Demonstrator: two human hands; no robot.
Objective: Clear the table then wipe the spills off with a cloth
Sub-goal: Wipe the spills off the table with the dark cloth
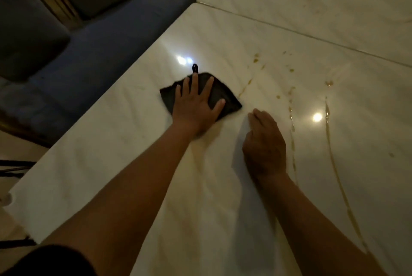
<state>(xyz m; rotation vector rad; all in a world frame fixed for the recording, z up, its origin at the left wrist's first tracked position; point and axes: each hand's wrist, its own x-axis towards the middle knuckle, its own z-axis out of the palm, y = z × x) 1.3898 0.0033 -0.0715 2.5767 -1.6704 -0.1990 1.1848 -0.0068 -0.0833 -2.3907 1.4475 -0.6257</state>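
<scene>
2 hands: left hand (195, 108) flat on 1 dark cloth (215, 95), right hand (264, 142) loose, holding nothing, on table (124, 142).

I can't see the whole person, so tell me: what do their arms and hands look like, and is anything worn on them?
Both forearms are bare. The left hand and right hand show no gloves, rings or watch. A dark sleeve shows at the left upper arm.

White marble table (223, 209) carrying dark cloth (225, 99), lying flat near far left edge. Brown spills (289, 97) lying right of cloth, streaks running toward near edge. Second table (312, 8) joining behind, also showing stains.
</scene>
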